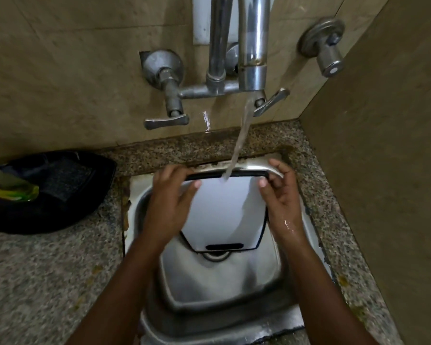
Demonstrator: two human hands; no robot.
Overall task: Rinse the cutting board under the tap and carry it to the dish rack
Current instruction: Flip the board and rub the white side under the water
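A white cutting board (225,210) with a black rim and a slot handle at its near end is held tilted over the steel sink (219,282). My left hand (171,202) grips its far left corner, fingers curled over the top edge and thumb on the face. Its far right corner is gripped the same way by my right hand (280,197). Water runs from the chrome tap spout (253,70) and lands on the board's far edge between my hands.
A black tray (60,192) holding a dark scrubber and a green-yellow sponge lies on the speckled granite counter (47,270) to the left. Two lever taps (166,120) stick out of the tiled wall. A side wall closes in on the right.
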